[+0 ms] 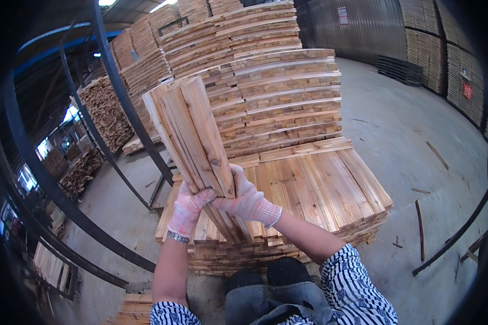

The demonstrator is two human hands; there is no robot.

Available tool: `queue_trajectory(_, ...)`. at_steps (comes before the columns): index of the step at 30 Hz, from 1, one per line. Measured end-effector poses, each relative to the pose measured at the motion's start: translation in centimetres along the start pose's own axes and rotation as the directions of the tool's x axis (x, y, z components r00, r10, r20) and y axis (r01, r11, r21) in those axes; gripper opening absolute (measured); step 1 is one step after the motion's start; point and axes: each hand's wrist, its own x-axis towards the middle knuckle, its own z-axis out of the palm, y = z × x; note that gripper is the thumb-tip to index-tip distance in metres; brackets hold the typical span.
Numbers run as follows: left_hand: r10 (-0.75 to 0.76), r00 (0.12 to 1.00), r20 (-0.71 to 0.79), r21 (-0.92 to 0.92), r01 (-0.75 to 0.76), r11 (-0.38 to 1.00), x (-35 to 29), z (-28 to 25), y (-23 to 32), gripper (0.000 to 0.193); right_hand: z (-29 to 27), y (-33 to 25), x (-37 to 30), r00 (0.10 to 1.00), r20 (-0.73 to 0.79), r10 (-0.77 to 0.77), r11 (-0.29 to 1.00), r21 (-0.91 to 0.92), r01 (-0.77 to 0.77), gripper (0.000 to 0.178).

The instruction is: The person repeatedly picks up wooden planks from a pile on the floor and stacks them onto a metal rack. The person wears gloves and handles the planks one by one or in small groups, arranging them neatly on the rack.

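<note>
Both my hands wear pale knitted work gloves and close around a bundle of several wooden boards [192, 130]. My left hand [188, 208] grips the bundle's left side, low down. From the right, my right hand [243, 199] wraps around it, close to the left thumb. The bundle stands tilted, its top leaning away to the left, above a low stack of boards [320, 187]. One board in the bundle reaches lower than the others, toward the stack's near edge. Fingers behind the bundle are hidden.
Behind the low stack rises a tall layered stack of boards [287, 97]. Dark metal posts [119, 81] stand on the left. Wood scraps, one a long strip [420, 230], lie on the concrete floor at the right. More boards [133, 309] lie near my feet at lower left.
</note>
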Motion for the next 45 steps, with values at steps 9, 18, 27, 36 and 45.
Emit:
queue_trajectory(9, 0.047, 0.968, -0.246, 0.107, -0.021, 0.994, 0.4, 3.3, 2.2, 0.076, -2.1, -3.6, 3.0, 0.977, 0.191, 0.094, 0.995, -0.054, -0.085, 0.069)
queue_trajectory(18, 0.078, 0.996, -0.047, 0.8, -0.009, 0.6, 0.2, -3.1, 12.1, 0.075, -20.6, -12.2, 1.7, 0.928, -0.056, 0.369, 0.573, -0.772, -0.275, 0.051)
queue_trajectory(27, -0.533, 0.845, -0.036, 0.972, -0.094, -0.215, -1.4, -5.2, -0.7, 0.064, -27.8, -3.3, -10.0, 0.779, -0.134, 0.613, 0.218, -0.919, -0.329, 0.05)
queue_trajectory(36, -0.761, 0.631, -0.149, 0.983, 0.007, -0.186, -0.6, -9.4, -7.7, 0.084, -29.0, 2.5, -14.2, 0.746, 0.018, 0.666, 0.25, -0.947, -0.2, 0.089)
queue_trajectory(45, -0.68, 0.724, -0.118, 0.985, 0.0, -0.171, -0.4, -9.9, -9.2, 0.065, -26.6, 0.6, -11.3, 0.659, 0.018, 0.752, 0.177, -0.969, -0.175, 0.059)
